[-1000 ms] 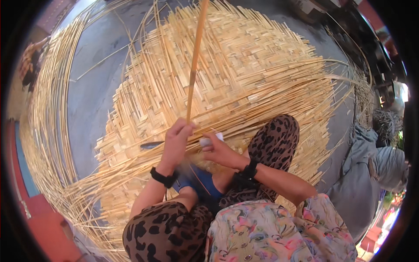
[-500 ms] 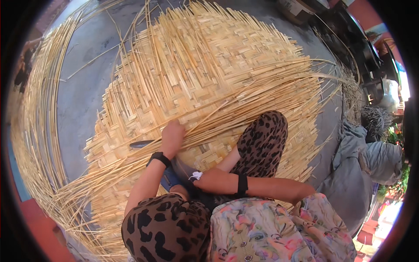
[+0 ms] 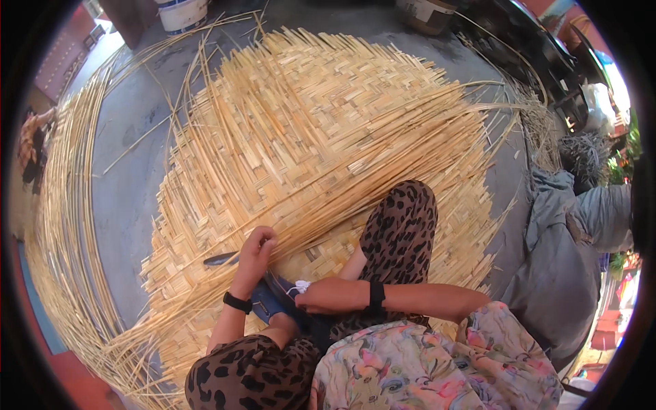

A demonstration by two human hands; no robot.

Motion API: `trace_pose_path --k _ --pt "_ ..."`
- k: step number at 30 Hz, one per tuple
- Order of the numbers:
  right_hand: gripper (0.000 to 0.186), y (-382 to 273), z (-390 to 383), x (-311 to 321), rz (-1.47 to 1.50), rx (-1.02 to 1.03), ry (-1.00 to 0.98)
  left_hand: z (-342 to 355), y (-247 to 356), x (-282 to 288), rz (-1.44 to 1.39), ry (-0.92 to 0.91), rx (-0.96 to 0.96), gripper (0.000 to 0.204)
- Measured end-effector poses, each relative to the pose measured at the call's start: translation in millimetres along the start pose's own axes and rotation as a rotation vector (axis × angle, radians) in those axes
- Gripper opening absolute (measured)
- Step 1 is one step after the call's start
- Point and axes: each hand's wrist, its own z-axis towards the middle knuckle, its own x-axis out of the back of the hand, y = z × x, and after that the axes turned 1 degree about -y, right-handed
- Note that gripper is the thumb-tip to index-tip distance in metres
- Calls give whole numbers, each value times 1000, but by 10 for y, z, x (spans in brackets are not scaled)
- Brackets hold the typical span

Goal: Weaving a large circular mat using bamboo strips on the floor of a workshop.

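A large woven reed mat spreads in front of me, with long loose reeds lying in a band across it. My left hand is over the lower left end of that band, fingers curled in; whether a reed is in them is hidden. Under its wrist a dark, flat, pointed piece, blade-like, sticks out to the left. My right hand is closed in front of my lap, with a small bunch of white string at its fingers. Thin strands run from there toward a blue shoe on my foot.
More long reeds lie in a curved bundle along the left. A grey cloth heap is at the right. Dark containers and a white bucket stand at the back. My patterned knee rests over the mat.
My left hand has come off the reeds it pressed on, drawing back toward me with its fingers curling upward. The right hand stays near my lap. The view has tilted slightly.
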Motion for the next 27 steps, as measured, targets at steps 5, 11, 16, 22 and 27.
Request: trace_pose_path --k 5,11,16,22,27 --pt "22 64 15 108 13 -54 62 -16 131 89 48 -8 -144 19" --pt "30 317 -48 135 409 -246 380 -64 176 7 269 59 -275 17" --pt "35 308 -203 632 1173 -426 1080 -103 99 -1 192 34 -206 16" --pt "41 356 -536 813 1131 -467 1024 -279 -59 122 298 65 -367 14" --pt "41 280 -949 748 902 -627 991 -232 -27 37 197 -67 -271 21"
